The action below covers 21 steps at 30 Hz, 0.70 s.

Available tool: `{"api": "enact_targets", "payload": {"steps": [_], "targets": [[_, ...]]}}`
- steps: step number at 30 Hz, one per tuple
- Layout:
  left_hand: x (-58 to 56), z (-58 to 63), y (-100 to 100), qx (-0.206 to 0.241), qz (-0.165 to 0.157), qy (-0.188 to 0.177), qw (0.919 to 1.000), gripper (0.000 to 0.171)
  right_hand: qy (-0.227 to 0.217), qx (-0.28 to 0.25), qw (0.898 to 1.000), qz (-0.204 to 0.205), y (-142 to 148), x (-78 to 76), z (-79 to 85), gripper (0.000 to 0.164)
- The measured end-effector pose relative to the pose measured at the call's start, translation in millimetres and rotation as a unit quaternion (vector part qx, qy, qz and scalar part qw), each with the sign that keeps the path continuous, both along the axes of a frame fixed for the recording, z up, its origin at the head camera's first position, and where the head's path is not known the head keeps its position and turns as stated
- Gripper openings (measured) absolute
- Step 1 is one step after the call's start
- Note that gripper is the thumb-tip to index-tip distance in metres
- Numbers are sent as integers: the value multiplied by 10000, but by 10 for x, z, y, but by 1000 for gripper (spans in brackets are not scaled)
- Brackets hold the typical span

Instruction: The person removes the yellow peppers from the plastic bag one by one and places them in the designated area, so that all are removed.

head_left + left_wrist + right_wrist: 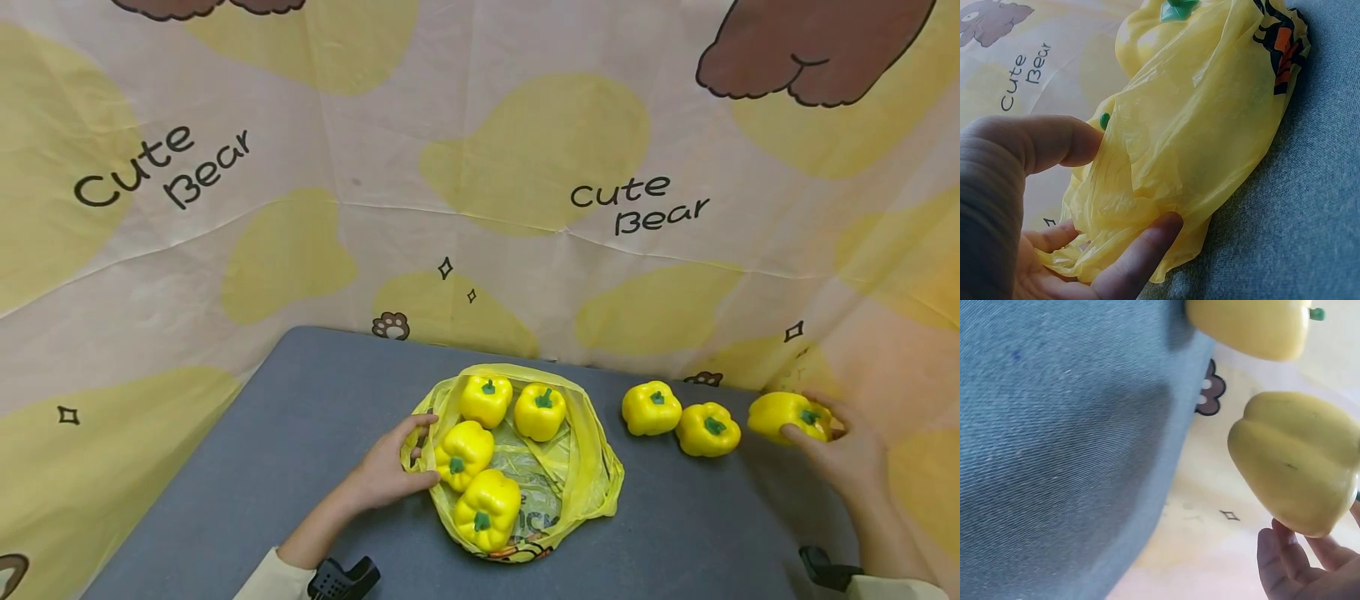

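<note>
- Right hand (846, 446) has its grip partway closed round a yellow pepper (780, 415), by the worktop (225, 467)'s right end.
- Pepper looks light, firm, maybe slick; I'd grab its fat sides.
- Left hand (386, 468) loosely pinches the plastic bag (594, 454) rim; thin, floppy, so bunch some up.

Head view evenly lit, near bell pepper (491, 500) glinting; left wrist view dimmer; right wrist view, soft shadow (1091, 456) on tabletop (1054, 369)!
</note>
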State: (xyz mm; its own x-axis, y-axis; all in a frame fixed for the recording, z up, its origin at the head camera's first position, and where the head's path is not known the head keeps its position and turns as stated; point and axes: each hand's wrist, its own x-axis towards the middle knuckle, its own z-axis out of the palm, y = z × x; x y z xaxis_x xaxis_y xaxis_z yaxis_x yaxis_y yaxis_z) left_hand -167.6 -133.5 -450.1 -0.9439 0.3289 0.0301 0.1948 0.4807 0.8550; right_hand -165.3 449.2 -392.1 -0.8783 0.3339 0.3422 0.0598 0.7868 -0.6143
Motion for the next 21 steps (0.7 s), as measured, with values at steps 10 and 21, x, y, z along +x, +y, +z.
{"api": "enact_targets", "payload": {"steps": [10,21], "targets": [[-17,-13,-3,45,-75,37,10000,76,-633,244,9972,318,33,-36,-113,57],[-2,-4,3,27,-34,48,10000,76,-1019,479,9925,470,-19,-52,-178,58]]}}
